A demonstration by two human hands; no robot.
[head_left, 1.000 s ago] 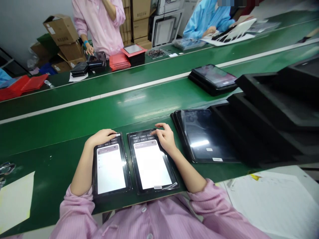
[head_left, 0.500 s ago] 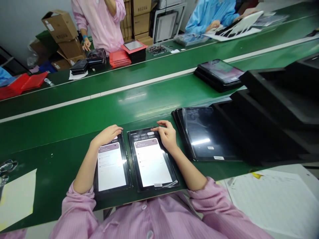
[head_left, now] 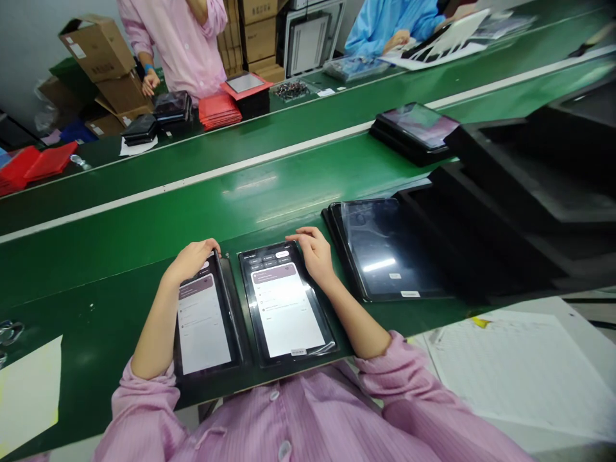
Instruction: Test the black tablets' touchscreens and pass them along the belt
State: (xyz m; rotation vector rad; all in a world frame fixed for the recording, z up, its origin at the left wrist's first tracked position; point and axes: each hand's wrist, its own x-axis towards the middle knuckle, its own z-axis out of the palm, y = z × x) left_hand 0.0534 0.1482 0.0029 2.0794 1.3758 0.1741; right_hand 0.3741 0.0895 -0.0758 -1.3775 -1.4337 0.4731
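Two tablets with lit screens lie side by side before me on the green bench. My left hand (head_left: 193, 259) is closed over the top edge of the left tablet (head_left: 205, 327), which tilts with its right side raised. A dark surface shows beside that raised edge; whether it is shadow or another thing I cannot tell. At the upper right corner of the right tablet (head_left: 289, 311) rests my right hand (head_left: 312, 252), fingers stretched along the top edge. The right tablet lies flat, with clear film and a small label at its lower edge.
Film-covered dark tablets (head_left: 385, 250) are stacked to the right, beside black trays (head_left: 520, 167). More tablets (head_left: 414, 128) lie farther back. Papers (head_left: 520, 366) are at lower right, a yellowish sheet (head_left: 31, 391) at left. Across the bench (head_left: 110, 256) are two people, red pouches (head_left: 219, 112) and cartons (head_left: 99, 54).
The left tablet has tipped, its right edge rising and its screen looking dimmer. My right index finger has moved from the screen's upper part to the top edge. The view has shifted slightly.
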